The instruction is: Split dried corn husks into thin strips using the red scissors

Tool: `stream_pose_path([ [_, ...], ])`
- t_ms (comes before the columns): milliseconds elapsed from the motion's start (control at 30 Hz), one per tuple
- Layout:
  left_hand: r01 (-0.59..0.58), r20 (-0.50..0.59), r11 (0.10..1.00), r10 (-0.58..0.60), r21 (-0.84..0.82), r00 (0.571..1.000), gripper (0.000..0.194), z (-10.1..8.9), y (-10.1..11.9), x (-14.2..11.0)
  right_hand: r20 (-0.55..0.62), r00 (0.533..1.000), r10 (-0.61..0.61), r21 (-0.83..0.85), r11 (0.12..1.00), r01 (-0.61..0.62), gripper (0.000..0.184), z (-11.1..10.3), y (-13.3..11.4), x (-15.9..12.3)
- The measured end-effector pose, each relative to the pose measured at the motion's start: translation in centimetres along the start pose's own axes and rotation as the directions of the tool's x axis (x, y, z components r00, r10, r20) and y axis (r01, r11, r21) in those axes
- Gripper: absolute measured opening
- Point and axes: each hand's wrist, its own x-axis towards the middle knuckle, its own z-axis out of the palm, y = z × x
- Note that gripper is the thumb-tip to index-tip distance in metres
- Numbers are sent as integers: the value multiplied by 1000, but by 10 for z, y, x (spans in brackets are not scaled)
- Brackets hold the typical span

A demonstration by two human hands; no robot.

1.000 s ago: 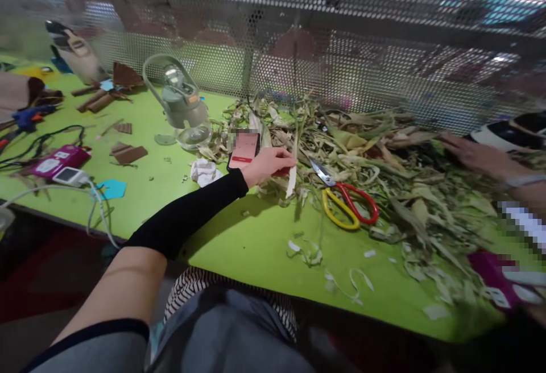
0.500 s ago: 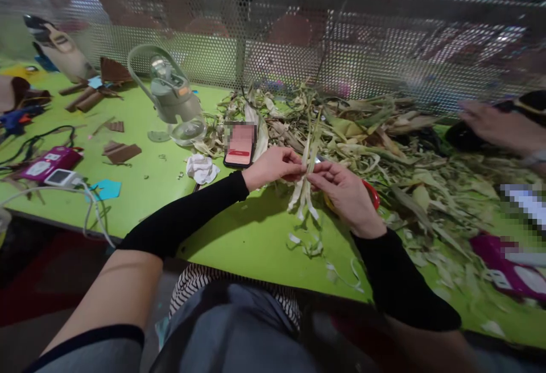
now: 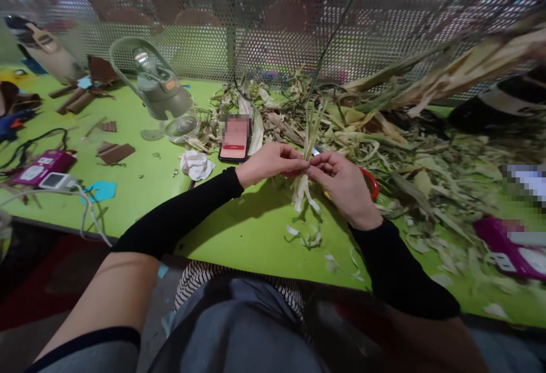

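Observation:
A bundle of thin, pale green corn husk strips (image 3: 310, 128) stands upright between my hands, its frayed ends hanging over the table. My left hand (image 3: 275, 164) pinches the bundle from the left. From the right, my right hand (image 3: 343, 188) closes thumb and fingers on it at the same spot, fingertips nearly meeting. Partly hidden behind my right hand are scissors with a red handle (image 3: 370, 184). Curled husk scraps (image 3: 309, 237) lie on the table below the bundle.
A large heap of husks (image 3: 409, 174) spreads along the back and right of the green table (image 3: 243, 248). A phone (image 3: 234, 148), crumpled paper (image 3: 197, 165) and a water bottle (image 3: 160, 91) stand to the left. A perforated metal screen (image 3: 191, 37) closes the back.
My hands keep their hold on the husk bundle, now gathered more tightly. At the right, another person's hand has drawn away, and long husks now rise there, blurred.

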Motion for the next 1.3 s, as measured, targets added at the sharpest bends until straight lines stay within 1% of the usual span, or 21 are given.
stream_pose_path([
  [133, 5, 17, 1000, -5, 7, 1000, 21, -1, 0, 0, -14, 1000, -15, -38, 999, 14, 34, 1, 0, -1],
  [267, 5, 11, 1000, -5, 20, 1000, 16, -1, -2, 2, -28, 998, -54, -122, 991, 51, 27, 2, 0, -3],
  [367, 12, -21, 1000, -12, -29, 1000, 16, 2, -4, 4, -73, 993, -94, -194, 978, 78, 28, 3, 1, -3],
  [433, 12, -61, 996, -17, -87, 998, 17, 4, -4, 5, -108, 988, -106, -221, 972, 80, 33, 3, 2, -3],
  [467, 6, -84, 993, -15, -114, 996, 18, 5, -3, 5, -107, 989, -99, -218, 973, 74, 35, 3, 3, -3],
  [500, -4, -106, 991, -10, -135, 994, 17, 5, -2, 5, -85, 993, -82, -204, 977, 64, 37, 3, 4, -3],
  [567, -31, -146, 986, 6, -164, 989, 16, 5, 0, 4, 7, 1000, -25, -171, 985, 26, 37, 4, 5, -3],
  [667, -59, -196, 983, 24, -176, 980, 18, 5, 2, 4, 139, 988, 61, -148, 988, -40, 40, 6, 1, -6],
  [767, -91, -246, 984, 51, -153, 968, 19, 3, 1, 6, 173, 979, 106, -124, 989, -86, 43, 9, -6, -10],
  [867, -139, -303, 986, 106, -91, 947, 14, 2, -4, 9, 176, 970, 165, -85, 985, -152, 38, 13, -10, -12],
  [933, -159, -322, 985, 132, -60, 937, 12, 2, -8, 11, 186, 960, 208, -3, 977, -211, 33, 16, -10, -12],
  [1000, -160, -316, 986, 135, -55, 939, 12, 2, -10, 11, 202, 948, 248, 106, 956, -272, 31, 19, -7, -12],
  [1067, -144, -285, 986, 115, -82, 952, 14, 3, -9, 9, 227, 932, 281, 198, 924, -327, 29, 20, -6, -13],
  [1133, -120, -224, 982, 86, -143, 971, 17, 5, -6, 6, 273, 910, 312, 277, 881, -385, 28, 21, -7, -14],
  [1200, -86, -130, 972, 58, -220, 990, 17, 6, -2, 4, 324, 883, 338, 341, 829, -443, 29, 20, -9, -15],
  [1267, -53, -55, 958, 39, -281, 998, 16, 6, 1, 3, 367, 860, 355, 365, 795, -485, 31, 18, -11, -14],
  [1300, -47, -46, 951, 34, -305, 998, 16, 5, 1, 3, 375, 857, 353, 364, 795, -486, 31, 16, -11, -12],
])
